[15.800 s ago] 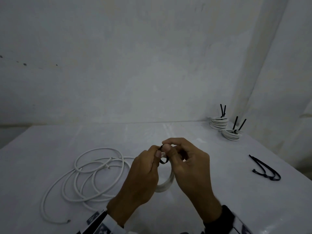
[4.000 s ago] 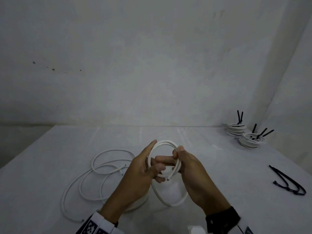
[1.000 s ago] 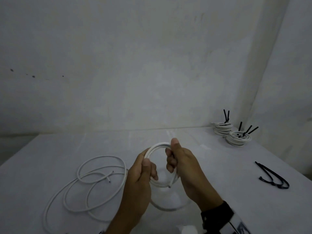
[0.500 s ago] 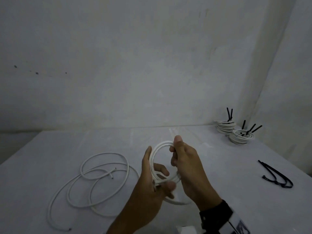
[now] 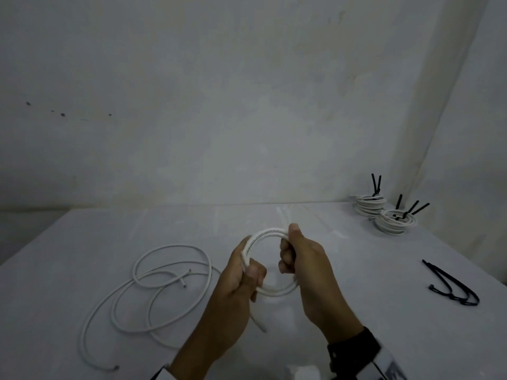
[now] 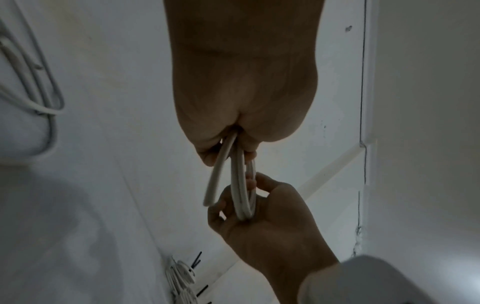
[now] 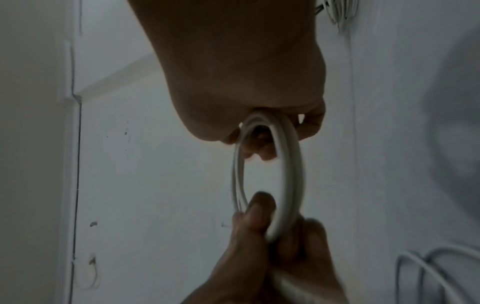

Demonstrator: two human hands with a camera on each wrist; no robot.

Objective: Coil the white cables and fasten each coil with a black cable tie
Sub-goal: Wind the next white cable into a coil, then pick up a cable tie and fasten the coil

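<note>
On the table in front of me, I am seeing the largest item first: loose cable sprawling to my left in wide, untidy loops, one cut end lying near the front edge. Far back on the right, two finished coils are sitting side by side near the wall, their black tie tails sticking up. Spare ties are lying in a small bunch at the right, well apart from my hands.

Above the table's middle I am holding the coil upright. My left hand is gripping its left side, thumb pressing the turns together; my right hand is curling round its right side, thumb on top of the ring. From the left wrist view, a short free end is hanging loose outside the bundle below my left palm.

To do this step well, I judge that I should be tucking that end flush against the turns, keeping every loop the same size, and not easing either grip until one hand alone is pinching all the turns. Only then would the right hand be free to reach for a tie; letting go early risks the springy turns fanning open.
</note>
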